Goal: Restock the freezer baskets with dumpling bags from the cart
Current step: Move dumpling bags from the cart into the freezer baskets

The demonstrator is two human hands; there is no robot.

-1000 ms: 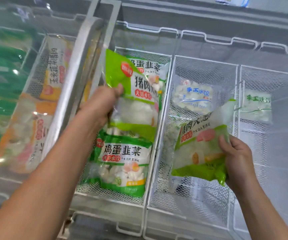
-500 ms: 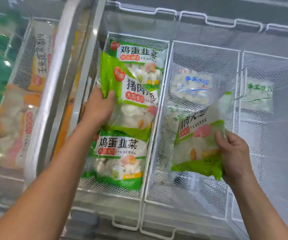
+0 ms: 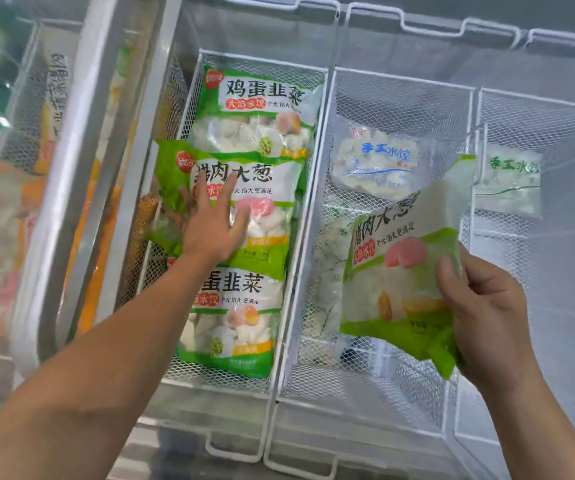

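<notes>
White wire-mesh basket left of centre holds three green dumpling bags in a row, and the left hand lies flat and open, fingers spread, on the middle pork-and-scallion bag, which overlaps the egg-and-chive bags behind and in front. Next basket to the right has a clear blue-print bag at the back; above it the right hand grips a second pork-and-scallion bag by its right edge, tilted. Far-right basket holds a green-print clear bag.

Top bag reads 鸡蛋韭菜; middle bag 猪肉大葱; clear bag 手工水饺.
</notes>
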